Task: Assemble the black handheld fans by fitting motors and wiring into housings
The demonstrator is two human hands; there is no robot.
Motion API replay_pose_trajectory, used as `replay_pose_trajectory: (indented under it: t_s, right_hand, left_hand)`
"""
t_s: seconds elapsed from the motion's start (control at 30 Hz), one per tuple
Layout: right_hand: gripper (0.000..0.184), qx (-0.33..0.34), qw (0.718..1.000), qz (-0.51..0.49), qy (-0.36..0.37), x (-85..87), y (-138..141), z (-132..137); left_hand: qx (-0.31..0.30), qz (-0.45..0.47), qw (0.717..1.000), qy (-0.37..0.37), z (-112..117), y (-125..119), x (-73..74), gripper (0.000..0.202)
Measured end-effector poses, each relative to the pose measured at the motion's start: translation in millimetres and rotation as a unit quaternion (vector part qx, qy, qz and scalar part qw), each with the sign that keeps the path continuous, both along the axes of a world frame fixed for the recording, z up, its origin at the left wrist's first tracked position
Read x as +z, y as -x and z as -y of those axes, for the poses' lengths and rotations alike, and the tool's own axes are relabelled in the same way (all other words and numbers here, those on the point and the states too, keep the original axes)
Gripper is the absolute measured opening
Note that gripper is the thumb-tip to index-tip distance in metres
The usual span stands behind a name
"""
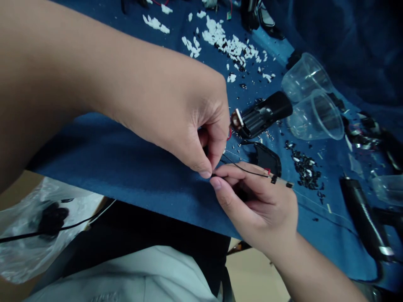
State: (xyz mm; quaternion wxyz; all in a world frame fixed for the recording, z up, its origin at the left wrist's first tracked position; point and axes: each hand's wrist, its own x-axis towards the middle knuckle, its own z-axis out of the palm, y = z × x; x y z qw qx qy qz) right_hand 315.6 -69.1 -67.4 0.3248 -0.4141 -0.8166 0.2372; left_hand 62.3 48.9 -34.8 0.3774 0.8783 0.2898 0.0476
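My left hand (176,105) reaches in from the left, its thumb and forefinger pinched together. Facing it, my right hand (261,201) closes its thumb and forefinger on the same spot. Between both sets of fingertips is a tiny black piece (214,175), mostly hidden, so its kind is unclear. A thin black wire (242,168) crosses over my right fingers to small black parts (273,179) lying against the back of that hand. Just beyond the hands lies a black cylindrical housing (266,114) with a metal-tipped end. A curved black shell (269,159) rests beside my right hand.
White small pieces (233,48) and black small pieces (307,170) lie in heaps on the blue cloth (151,159). Clear plastic cups (327,117) lie to the right, near a black electric screwdriver (365,218). A clear bag (25,251) with black items sits lower left.
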Motion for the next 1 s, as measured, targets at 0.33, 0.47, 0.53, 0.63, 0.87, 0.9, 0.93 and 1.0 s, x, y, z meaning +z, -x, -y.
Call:
replay_pose_trajectory:
  t_s: [0.33,0.47,0.53,0.63,0.87,0.9,0.93,1.0]
  right_hand:
    - [0.015,-0.038,0.997,-0.052,0.047,1.6,-1,3]
    - [0.023,-0.028,0.998,-0.064,0.001,0.7,-2,4]
    - [0.023,-0.017,0.998,-0.056,-0.008,-0.1,-3,4]
    - [0.021,-0.009,0.999,-0.048,-0.008,-0.5,-5,3]
    - [0.021,-0.017,0.998,-0.036,-0.043,0.9,-7,2]
    - [0.021,-0.025,0.998,-0.034,-0.049,0.5,-6,1]
    - [0.019,-0.032,0.998,-0.031,-0.053,0.0,-6,1]
    - [0.016,-0.041,0.997,-0.016,-0.065,-1.4,-6,-1]
  left_hand:
    - [0.083,0.0,0.996,-0.016,10,-3,-7.9,0.07]
    - [0.02,0.006,1.0,0.012,0,3,-0.8,0.043]
    - [-0.014,0.034,0.999,0.027,-4,3,2.5,0.024]
    - [-0.033,0.055,0.998,0.027,-7,0,4.8,0.017]
    - [-0.041,0.051,0.997,0.041,-10,2,3.0,0.017]
    - [-0.045,0.049,0.997,0.035,-12,3,1.4,0.016]
    - [-0.042,0.051,0.998,0.02,-13,5,-0.5,0.016]
    - [-0.021,0.062,0.998,-0.011,-17,7,-4.9,0.022]
